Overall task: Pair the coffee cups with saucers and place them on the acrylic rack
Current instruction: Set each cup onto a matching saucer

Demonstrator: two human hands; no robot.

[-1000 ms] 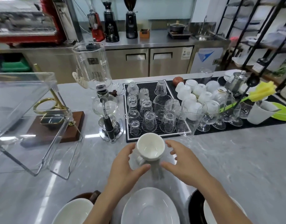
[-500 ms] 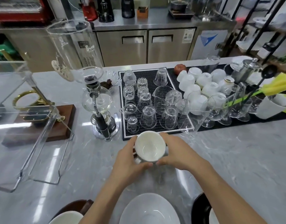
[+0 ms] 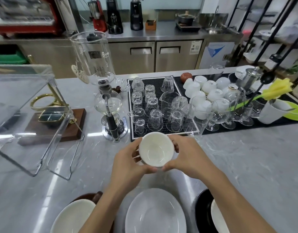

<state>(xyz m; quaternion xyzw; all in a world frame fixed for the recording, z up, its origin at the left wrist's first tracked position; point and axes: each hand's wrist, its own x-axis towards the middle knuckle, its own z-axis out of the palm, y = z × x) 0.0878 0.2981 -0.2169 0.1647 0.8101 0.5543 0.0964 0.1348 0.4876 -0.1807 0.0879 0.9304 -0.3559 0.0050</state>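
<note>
Our left hand (image 3: 128, 163) and right hand (image 3: 187, 157) wrap a white coffee cup (image 3: 155, 149) from both sides, holding it above the marble counter (image 3: 246, 165), mouth tipped toward us. Far left we see the acrylic rack (image 3: 32, 115), then a siphon brewer (image 3: 104, 98), upturned glasses on a black mat (image 3: 163, 133), and white cups (image 3: 205, 91) on the right.

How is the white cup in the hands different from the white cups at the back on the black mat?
The held cup faces mouth up, so you see inside it; the cups on the mat sit upside down, showing their bottoms. The held cup is alone, gripped by the left hand and right hand; the mat cups crowd together, untouched. Both are plain white coffee cups.
</note>
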